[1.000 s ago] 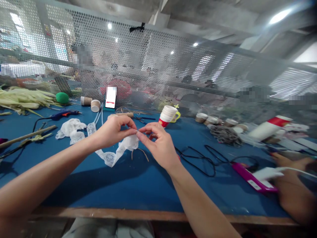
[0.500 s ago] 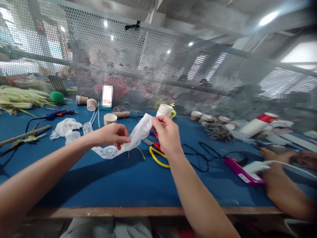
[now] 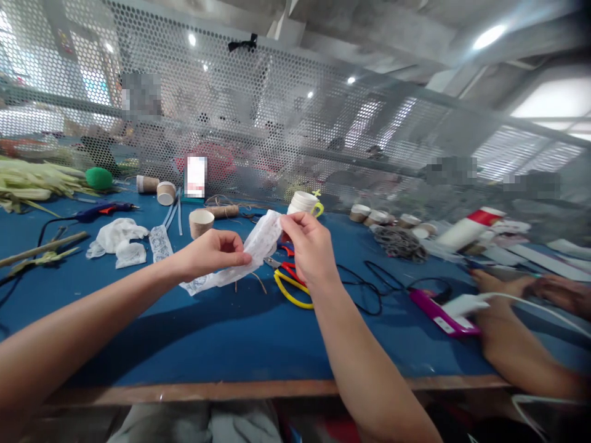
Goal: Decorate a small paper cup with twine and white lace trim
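A strip of white lace (image 3: pixel 252 249) is stretched between both hands above the blue table (image 3: pixel 221 332). My left hand (image 3: pixel 212 253) pinches its lower part, with the loose end drooping toward the tabletop. My right hand (image 3: pixel 311 246) pinches the upper end, raised slightly higher. Directly under my right hand lie yellow-handled scissors (image 3: pixel 290 289) and a red-handled tool (image 3: pixel 289 258). A small paper cup (image 3: pixel 201 223) stands just beyond my left hand.
More white lace (image 3: pixel 117 241) lies at the left, near a blue glue gun (image 3: pixel 99 211), sticks and pale leaves (image 3: pixel 32 184). A mug (image 3: pixel 305 204), twine spools and black cable (image 3: pixel 369 289) sit further back. Another person's hands (image 3: pixel 503 320) hold a pink glue gun (image 3: pixel 436 311) at right. A perforated screen (image 3: pixel 277 123) backs the table.
My hands have drawn apart from a close pinch, pulling the lace out into a stretched strip. My right hand rose, uncovering the scissors; my left hand then lifted slightly.
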A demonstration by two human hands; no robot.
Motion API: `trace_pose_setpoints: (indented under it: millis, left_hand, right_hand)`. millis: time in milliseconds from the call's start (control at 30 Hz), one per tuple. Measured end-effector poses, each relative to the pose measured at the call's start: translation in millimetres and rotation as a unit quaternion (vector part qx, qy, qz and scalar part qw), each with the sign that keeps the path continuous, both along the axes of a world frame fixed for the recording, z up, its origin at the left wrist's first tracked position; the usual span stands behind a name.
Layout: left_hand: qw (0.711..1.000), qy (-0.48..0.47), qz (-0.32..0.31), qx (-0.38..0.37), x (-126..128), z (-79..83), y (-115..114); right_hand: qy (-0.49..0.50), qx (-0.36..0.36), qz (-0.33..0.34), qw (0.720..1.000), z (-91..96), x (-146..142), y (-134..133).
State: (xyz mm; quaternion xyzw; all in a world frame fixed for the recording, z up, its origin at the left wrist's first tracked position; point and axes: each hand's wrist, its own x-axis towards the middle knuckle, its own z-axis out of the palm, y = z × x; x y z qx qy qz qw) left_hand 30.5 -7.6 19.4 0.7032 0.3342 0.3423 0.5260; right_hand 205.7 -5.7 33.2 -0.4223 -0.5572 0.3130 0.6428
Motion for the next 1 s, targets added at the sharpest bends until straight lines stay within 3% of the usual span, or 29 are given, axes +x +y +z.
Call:
trace_pose_setpoints:
  millis: [167, 367, 500, 600, 700, 767, 833, 1000]
  left_hand:
    - [0.992, -0.070, -0.044, -0.097, -0.7, 6.8, -9.3]
    - [0.997, 0.075, 0.030, -0.006, -3.0, -6.5, 7.6]
    - [0.984, 0.171, -0.056, 0.006, -21.3, 6.1, 15.1]
    - [0.965, 0.246, -0.017, 0.089, -30.8, 18.0, 14.9]
    - [0.984, 0.140, 0.011, 0.106, -24.8, 19.5, 11.0]
    - [0.997, 0.013, -0.036, 0.066, -14.9, 14.7, 8.3]
    - [0.996, -0.072, -0.045, 0.022, -5.8, 8.0, 6.9]
    - [0.996, -0.067, 0.056, -0.008, -1.1, -2.4, 9.0]
  right_hand:
    - [0.048, -0.033, 0.040, 0.998, 2.2, -0.4, -2.4]
    - [0.041, -0.044, 0.073, 0.996, 0.5, -7.8, -8.2]
    - [0.012, -0.041, 0.080, 0.996, 0.1, -9.7, -10.4]
    - [0.004, -0.040, 0.083, 0.996, 2.5, -12.2, -12.4]
    - [-0.006, -0.046, 0.101, 0.994, 4.2, -16.7, -15.4]
    - [-0.029, -0.046, 0.114, 0.992, 4.1, -19.2, -17.6]
    - [-0.063, -0.040, 0.123, 0.990, 3.6, -19.9, -19.2]
    - [-0.137, -0.058, 0.134, 0.980, 4.6, -14.8, -19.7]
